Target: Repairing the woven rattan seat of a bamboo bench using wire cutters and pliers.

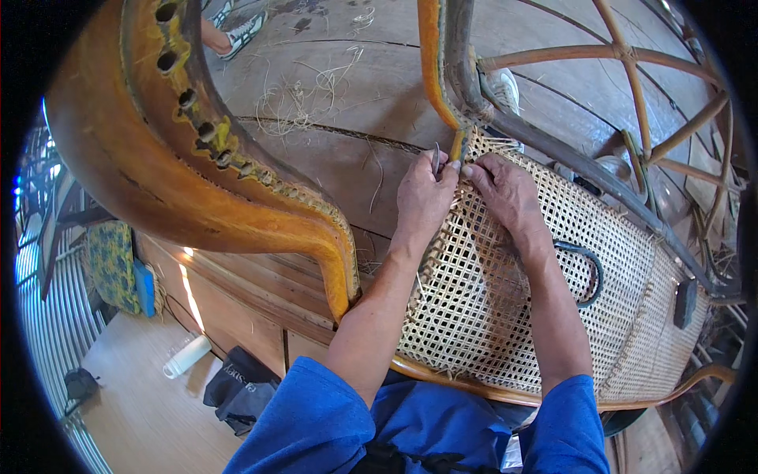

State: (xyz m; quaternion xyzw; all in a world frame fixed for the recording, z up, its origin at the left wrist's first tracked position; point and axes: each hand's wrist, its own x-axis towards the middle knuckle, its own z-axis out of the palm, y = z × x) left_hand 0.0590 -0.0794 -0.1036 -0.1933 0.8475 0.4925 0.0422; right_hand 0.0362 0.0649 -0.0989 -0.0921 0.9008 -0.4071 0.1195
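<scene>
A woven cane panel (474,308), pale with an open mesh, stretches across a curved wooden frame in front of me. My left hand (422,197) is closed at the panel's upper left corner, with a thin pointed metal tool (436,160) sticking up from its fingers. Beside it, my right hand (509,193) pinches at the same edge of the weave. Whatever lies between the right fingertips is too small to make out. Loose cane ends (493,144) stick out just above both hands. A narrow wooden post (430,63) rises from that corner.
At left, a large curved wooden piece (197,213) carries a row of holes. A dark curved hook (592,272) and a dark block (684,304) lie on the cane. Cane scraps (296,103) litter the floor. A person's shoe (245,35) shows beyond; a white bottle (188,357) lies lower left.
</scene>
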